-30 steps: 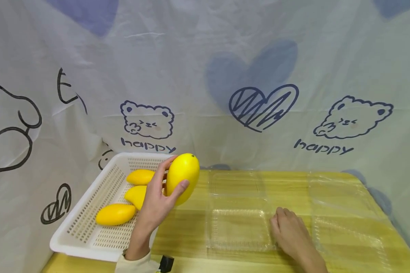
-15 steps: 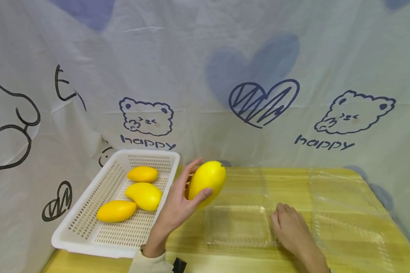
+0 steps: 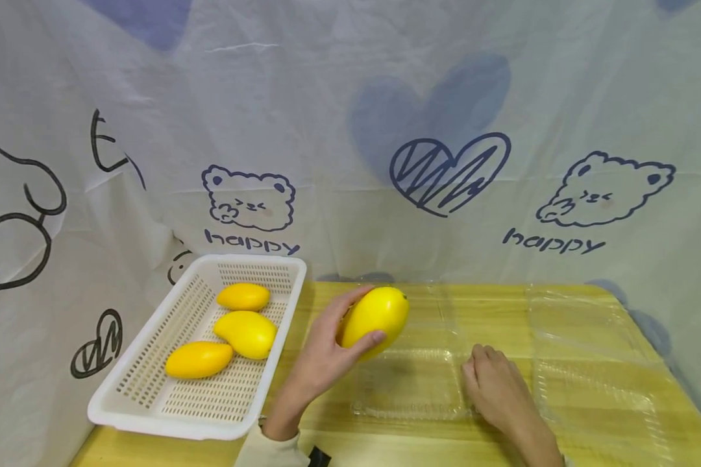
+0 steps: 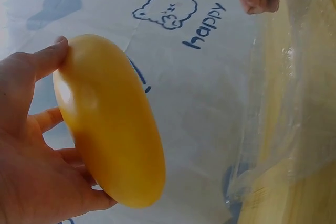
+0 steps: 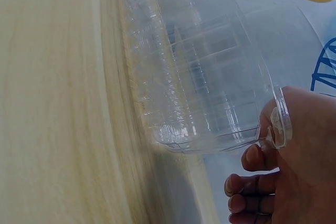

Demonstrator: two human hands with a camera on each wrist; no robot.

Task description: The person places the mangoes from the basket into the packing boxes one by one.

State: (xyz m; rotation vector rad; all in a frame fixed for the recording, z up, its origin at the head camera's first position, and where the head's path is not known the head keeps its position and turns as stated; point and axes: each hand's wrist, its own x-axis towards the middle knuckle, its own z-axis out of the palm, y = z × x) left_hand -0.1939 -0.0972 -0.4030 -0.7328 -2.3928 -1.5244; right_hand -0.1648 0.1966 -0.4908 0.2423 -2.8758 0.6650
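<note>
My left hand (image 3: 326, 353) holds a yellow mango (image 3: 381, 316), thumb on its near side and fingers round the back. In the left wrist view the mango (image 4: 113, 124) sits upright against the spread fingertips. It hangs over a clear plastic clamshell box (image 3: 409, 414) that lies with its lid raised on the table. My right hand (image 3: 496, 389) is at the box's right side. In the right wrist view its fingers are curled, and thumb and index finger pinch the corner of the box's rim (image 5: 282, 116).
A white plastic basket (image 3: 295, 311) at the left holds an orange-yellow mango (image 3: 198, 360), a yellow mango (image 3: 248, 334) and another mango (image 3: 243, 297) at the back. A second clear clamshell box (image 3: 596, 395) lies at the right. A printed cloth (image 3: 350, 130) hangs behind the wooden table (image 3: 327, 428).
My left hand has carried the mango rightward from the basket's edge and slightly lower, to over the near clear box. My right hand has stayed at the box's side.
</note>
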